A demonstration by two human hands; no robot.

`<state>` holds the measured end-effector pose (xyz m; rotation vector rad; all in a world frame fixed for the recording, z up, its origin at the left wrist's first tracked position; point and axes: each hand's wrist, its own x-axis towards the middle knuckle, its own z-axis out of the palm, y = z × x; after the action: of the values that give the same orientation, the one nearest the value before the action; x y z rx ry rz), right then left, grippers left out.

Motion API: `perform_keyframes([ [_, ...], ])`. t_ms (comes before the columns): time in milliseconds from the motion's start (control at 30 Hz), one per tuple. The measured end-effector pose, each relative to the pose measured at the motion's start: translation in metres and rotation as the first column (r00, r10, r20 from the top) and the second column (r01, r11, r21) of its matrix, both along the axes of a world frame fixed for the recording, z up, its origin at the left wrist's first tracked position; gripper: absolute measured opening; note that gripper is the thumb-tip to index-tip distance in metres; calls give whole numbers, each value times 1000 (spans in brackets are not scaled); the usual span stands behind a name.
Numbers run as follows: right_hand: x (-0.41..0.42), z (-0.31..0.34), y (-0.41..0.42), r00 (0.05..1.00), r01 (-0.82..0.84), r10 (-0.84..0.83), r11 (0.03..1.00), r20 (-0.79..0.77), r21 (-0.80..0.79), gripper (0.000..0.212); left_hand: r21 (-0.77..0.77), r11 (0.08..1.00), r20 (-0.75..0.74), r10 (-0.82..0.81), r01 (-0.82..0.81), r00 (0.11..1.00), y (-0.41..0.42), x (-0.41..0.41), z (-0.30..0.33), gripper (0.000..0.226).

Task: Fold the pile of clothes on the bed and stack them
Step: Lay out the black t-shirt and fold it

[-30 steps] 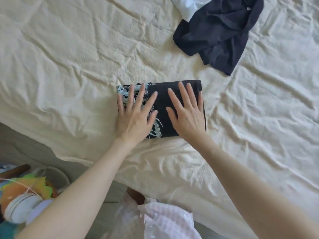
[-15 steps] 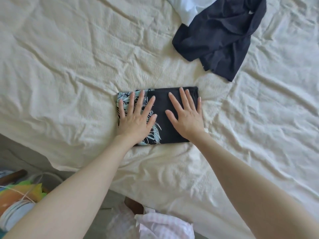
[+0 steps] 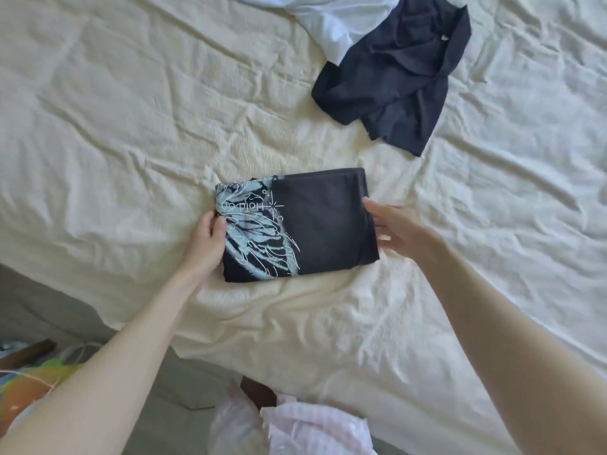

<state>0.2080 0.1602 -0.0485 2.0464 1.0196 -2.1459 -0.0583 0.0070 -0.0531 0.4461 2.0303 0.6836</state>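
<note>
With the folded black printed shirt (image 3: 295, 226) flat on the bed (image 3: 131, 126), the left hand (image 3: 205, 246) pinches its left edge, the right hand (image 3: 399, 229) lies loosely spread against its right edge, so lifting it aside to stack probably comes next, needing even support underneath

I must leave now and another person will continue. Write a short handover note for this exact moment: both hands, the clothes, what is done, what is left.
Left hand grips the left edge of the folded black printed shirt.
Right hand touches its right edge, fingers fairly straight.
The shirt lies folded on the bed.
Done: this shirt is folded.
Left: set it down as a stack base, then fold the crumpled dark garment and the white garment farther up the bed.
</note>
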Motion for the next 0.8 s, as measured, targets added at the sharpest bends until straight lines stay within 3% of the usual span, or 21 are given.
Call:
perform_keyframes([
  [167, 3, 3, 9, 990, -124, 119, 990, -82, -65, 35, -25, 999, 119, -43, 46, 992, 7, -4, -1, 34],
  [333, 0, 17, 10, 986, -128, 115, 987, -124, -97, 33, 16, 973, 251, 218, -229, 943, 4, 0, 14, 31],
  [467, -8, 29, 1, 996, -63, 60, 997, -65, -52, 22, -66, 932, 336, 358, -357, 871, 0, 4, 32, 16],
  [567, -9, 47, -8, 998, -45, 43, 998, -54, -35, 23, -95, 931, 344, 364, -353, 866, -8, 11, 48, 12],
  [800, 15, 117, -57, 992, -87, 88, 996, -96, 12, 25, 4, 966, 265, 249, -259, 932, -60, 15, 116, 4],
])
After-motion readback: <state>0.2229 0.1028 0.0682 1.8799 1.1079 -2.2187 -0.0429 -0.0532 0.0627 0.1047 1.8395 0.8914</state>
